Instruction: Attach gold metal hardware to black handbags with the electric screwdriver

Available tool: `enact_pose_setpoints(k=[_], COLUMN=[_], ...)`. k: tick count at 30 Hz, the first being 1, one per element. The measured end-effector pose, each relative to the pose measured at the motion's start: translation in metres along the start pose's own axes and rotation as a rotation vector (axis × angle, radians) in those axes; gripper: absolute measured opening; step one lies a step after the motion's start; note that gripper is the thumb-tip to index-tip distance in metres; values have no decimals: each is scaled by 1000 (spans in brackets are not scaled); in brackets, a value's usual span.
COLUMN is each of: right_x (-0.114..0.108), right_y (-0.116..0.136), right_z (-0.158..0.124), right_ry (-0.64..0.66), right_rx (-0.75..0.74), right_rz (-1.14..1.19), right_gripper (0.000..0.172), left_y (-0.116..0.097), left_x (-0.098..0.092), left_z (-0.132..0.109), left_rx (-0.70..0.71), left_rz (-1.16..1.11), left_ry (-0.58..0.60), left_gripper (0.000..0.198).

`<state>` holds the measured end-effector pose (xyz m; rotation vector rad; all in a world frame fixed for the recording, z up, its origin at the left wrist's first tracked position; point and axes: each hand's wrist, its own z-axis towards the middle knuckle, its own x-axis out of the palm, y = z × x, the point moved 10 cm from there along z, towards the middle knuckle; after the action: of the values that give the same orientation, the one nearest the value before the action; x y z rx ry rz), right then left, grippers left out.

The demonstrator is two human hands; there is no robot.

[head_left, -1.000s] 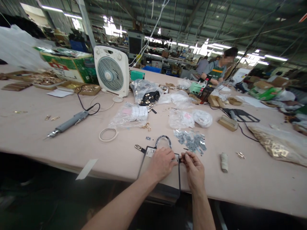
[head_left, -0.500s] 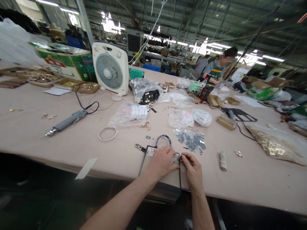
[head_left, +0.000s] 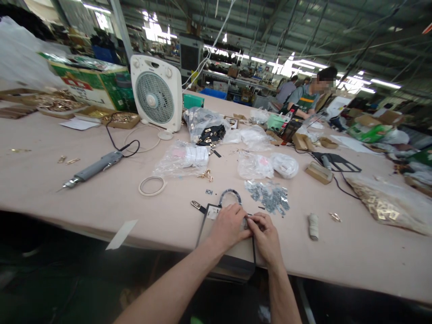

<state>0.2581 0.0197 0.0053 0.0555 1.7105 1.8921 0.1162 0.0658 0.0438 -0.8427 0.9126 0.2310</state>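
Observation:
A handbag with a tan panel and dark edges lies at the table's front edge, its front part hanging over. Its curved, wrapped handle points away from me. My left hand is closed on the bag's upper part, fingers bent over it. Right beside it, my right hand pinches at the bag's top right corner; what lies between its fingertips is too small and hidden to name. A dark strap with a gold metal clasp sticks out at the bag's left. Flat silver metal plates lie scattered beyond my right hand.
A grey electric screwdriver and a tape roll lie to the left. Behind them stands a box fan. Plastic bags sit mid-table; a bag of gold fittings lies right. Another person works across the table.
My right hand has moved left and slightly up, bringing its fingertips from the bag's right edge close to my left hand's fingers. The left hand stays on the bag.

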Motion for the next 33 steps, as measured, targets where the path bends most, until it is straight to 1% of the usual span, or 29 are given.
enact_pose_setpoints(k=[2,7,13,16,21,25,29,31,33], right_x=[0,2,6,8,6,4,5,6,4], right_y=[-1,-2,3,4,10,6,5,6,8], right_z=[1,2,2,0,-4,-2,1,1,1], right_ry=[15,53,35,12,-29,29,93,99,73], right_rx=[0,-18,-44,-55,-129,-104,-95,-100,-99], right_rz=[4,5,-25,-30,-77,-34,-23,-42,-72], right_gripper=[31,26,25,24,21,23,21,19,20], left_y=[1,2,2,3,4,4,2,2,2], left_x=[0,1,1,1,3,4,4,3,3], left_z=[0,0,0,0,-1,-1,0,0,1], left_rx=[-1,-6,-16,-20,-20,-21,-14,-18,-23], left_rz=[-4,6,9,7,8,6,10,16,17], left_ry=[0,0,13,8,-11,-15,-2,-1,2], left_gripper=[35,36,32,33,30,31,32,31,31])
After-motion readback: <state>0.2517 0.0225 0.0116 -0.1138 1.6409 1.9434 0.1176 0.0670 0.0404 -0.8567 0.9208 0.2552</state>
